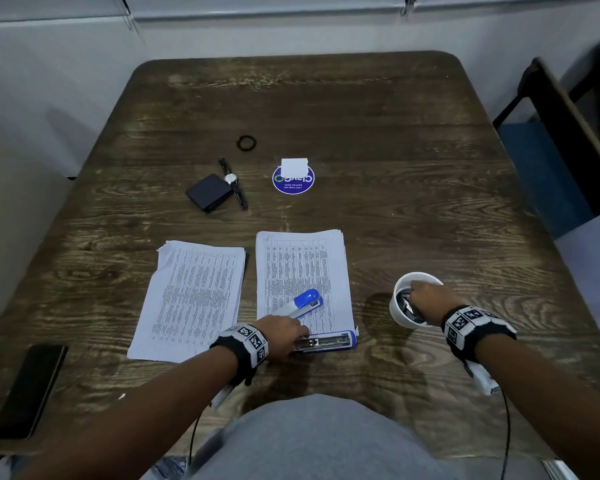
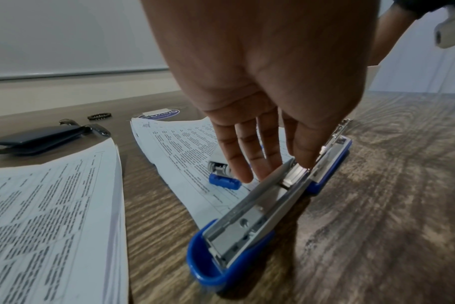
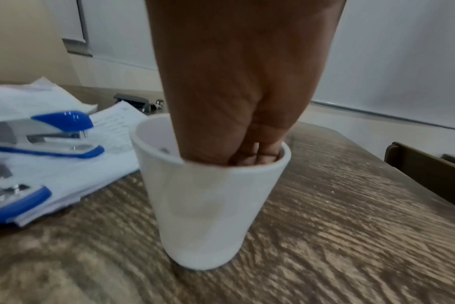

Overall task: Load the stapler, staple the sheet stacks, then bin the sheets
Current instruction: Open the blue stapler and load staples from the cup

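Observation:
The blue and white stapler [image 1: 321, 342] lies swung open, its base along the near edge of the right sheet stack [image 1: 302, 265] and its blue-tipped top arm [image 1: 307, 301] resting on the pages. My left hand [image 1: 297, 336] presses straight fingers [image 2: 270, 162] onto the stapler's hinge end [image 2: 294, 170]; the metal channel [image 2: 247, 222] lies exposed. A second sheet stack [image 1: 194, 296] sits to the left. My right hand [image 1: 417, 296] reaches into a white cup [image 1: 399, 317] holding dark staple strips; the cup's wall [image 3: 208, 205] hides the fingertips.
A black phone [image 1: 30, 389] lies at the near left edge. Farther back are a black wallet [image 1: 208, 197], a wristwatch [image 1: 232, 181], a black hair tie [image 1: 246, 143] and a round blue sticker [image 1: 293, 181]. A dark chair [image 1: 568, 133] stands off the table's right side.

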The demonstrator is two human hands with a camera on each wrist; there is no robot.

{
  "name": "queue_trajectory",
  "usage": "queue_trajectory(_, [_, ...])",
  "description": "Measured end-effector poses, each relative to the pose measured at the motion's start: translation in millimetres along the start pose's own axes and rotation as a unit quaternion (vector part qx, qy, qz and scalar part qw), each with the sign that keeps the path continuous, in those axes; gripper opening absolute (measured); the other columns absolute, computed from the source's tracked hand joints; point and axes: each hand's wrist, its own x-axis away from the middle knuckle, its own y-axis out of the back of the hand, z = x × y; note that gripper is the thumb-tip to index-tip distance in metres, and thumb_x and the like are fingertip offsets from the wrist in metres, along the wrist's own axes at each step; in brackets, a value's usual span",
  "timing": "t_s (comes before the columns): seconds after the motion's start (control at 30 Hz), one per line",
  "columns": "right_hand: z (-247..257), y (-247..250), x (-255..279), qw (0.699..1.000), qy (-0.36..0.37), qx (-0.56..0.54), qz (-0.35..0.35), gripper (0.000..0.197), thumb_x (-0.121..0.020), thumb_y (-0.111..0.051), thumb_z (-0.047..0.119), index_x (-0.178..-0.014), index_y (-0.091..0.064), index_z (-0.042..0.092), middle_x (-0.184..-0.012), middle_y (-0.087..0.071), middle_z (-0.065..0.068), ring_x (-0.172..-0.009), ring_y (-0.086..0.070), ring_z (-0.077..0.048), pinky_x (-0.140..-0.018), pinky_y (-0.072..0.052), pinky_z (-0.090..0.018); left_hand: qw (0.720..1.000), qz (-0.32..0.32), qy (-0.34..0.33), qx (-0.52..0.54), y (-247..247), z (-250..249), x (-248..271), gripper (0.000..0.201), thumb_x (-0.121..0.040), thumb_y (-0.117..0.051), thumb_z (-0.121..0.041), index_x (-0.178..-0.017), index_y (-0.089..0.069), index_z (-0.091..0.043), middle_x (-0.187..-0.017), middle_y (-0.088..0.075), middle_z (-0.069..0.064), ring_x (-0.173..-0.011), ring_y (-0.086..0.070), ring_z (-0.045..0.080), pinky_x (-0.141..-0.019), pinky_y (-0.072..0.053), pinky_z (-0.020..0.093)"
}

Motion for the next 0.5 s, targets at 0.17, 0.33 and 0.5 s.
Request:
queue_trajectory(0.17, [-15, 13, 9, 0.99, 0.016, -0.138, 0.0, 0.01, -0.081, -0.057, 0.017, -0.078, -0.066, 0.013, -0.09, -0.064, -0.006, -0.075, -0.056, -0.025, -0.065, -0.049, -0.032, 1.0, -0.005, -0.007, -0.009, 5, 1, -2, 0.033, -0.096, -0.047, -0.021, -0.128, -0.055, -0.02, -0.122, -0.063, 0.007, -0.114, -0.06, 0.028, -0.087, -0.052, 0.041])
queue_trajectory(0.33, [-20, 18, 15, 0.978, 0.029, -0.205, -0.029, 0.015, -0.089, -0.061, 0.028, -0.097, -0.069, 0.019, -0.095, -0.068, -0.001, -0.095, -0.062, -0.024, -0.081, -0.046, -0.028, 1.0, -0.019, -0.011, 0.016, 16, -3, -7, 0.035, -0.095, -0.047, -0.018, -0.128, -0.056, -0.019, -0.125, -0.063, 0.006, -0.114, -0.06, 0.028, -0.089, -0.05, 0.04])
queue_trajectory(0.5, [-26, 12, 15, 0.953, 0.036, -0.297, -0.039, 0.02, -0.087, -0.061, 0.015, -0.101, -0.069, 0.027, -0.067, -0.064, 0.007, -0.071, -0.06, -0.015, -0.067, -0.041, -0.021, 0.998, -0.039, -0.006, 0.055, 23, -8, -9, 0.035, -0.095, -0.047, -0.021, -0.129, -0.056, -0.021, -0.128, -0.062, 0.004, -0.113, -0.061, 0.028, -0.093, -0.05, 0.041])
